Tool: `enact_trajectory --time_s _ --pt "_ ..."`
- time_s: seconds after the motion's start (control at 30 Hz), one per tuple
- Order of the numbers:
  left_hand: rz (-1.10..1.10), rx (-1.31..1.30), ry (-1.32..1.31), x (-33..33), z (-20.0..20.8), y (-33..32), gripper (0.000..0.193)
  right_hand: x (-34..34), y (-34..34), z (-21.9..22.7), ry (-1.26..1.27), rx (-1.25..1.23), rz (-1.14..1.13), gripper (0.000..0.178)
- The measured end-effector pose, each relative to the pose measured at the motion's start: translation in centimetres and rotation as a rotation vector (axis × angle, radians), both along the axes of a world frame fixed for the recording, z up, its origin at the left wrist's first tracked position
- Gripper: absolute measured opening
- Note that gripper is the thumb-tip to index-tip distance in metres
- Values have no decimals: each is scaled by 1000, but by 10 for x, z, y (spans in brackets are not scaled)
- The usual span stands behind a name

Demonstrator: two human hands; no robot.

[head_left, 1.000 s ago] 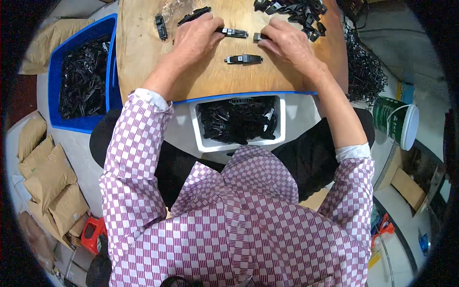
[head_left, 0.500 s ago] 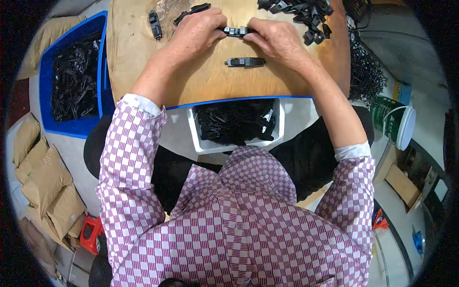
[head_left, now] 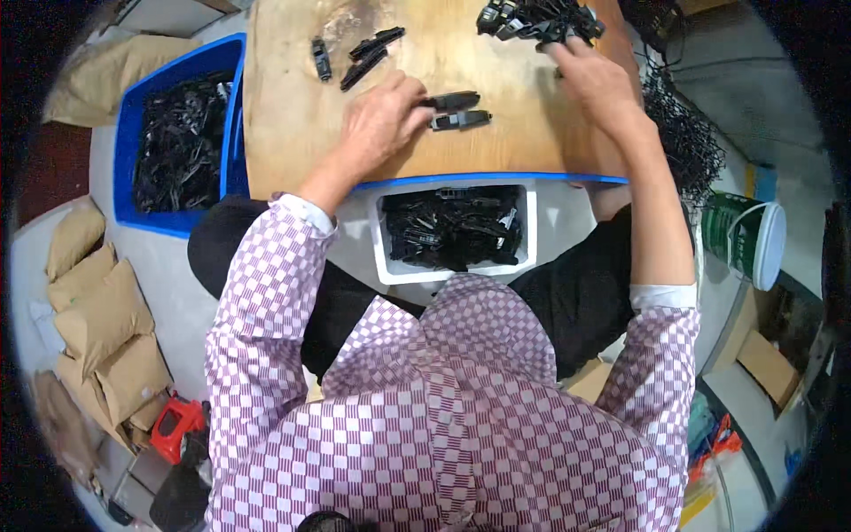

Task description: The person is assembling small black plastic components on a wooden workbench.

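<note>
On the desk, we have our left hand, fingers curled, at the left end of a black plastic part; we cannot tell whether it grips. A second black part lies just nearer. Our right hand reaches the far-right pile of black pieces, its grasp unclear.

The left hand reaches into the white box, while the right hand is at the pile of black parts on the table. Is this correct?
Not quite: the head view shows the left hand over the table, beside two black parts, not in the white box. The right hand is indeed at the pile.
</note>
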State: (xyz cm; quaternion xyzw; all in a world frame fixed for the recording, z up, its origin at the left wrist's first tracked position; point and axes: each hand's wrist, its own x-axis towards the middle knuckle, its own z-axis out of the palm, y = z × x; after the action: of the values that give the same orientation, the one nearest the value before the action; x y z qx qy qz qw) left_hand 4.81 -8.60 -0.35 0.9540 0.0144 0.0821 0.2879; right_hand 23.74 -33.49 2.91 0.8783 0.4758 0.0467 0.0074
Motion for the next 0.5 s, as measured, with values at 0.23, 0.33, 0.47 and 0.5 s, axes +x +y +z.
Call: enact_trajectory --time_s 0.23,0.33,0.47,0.5 --pt "484 196 -91 4 -15 49 19 20 -14 -26 89 20 -50 29" --pt "436 251 -76 11 -18 44 19 23 -14 -33 105 70 -18 28" --pt "268 283 -119 20 -23 33 19 23 -11 -40 123 107 2 24" --pt "225 296 -102 21 -21 28 21 20 -9 -39 141 113 -15 21"
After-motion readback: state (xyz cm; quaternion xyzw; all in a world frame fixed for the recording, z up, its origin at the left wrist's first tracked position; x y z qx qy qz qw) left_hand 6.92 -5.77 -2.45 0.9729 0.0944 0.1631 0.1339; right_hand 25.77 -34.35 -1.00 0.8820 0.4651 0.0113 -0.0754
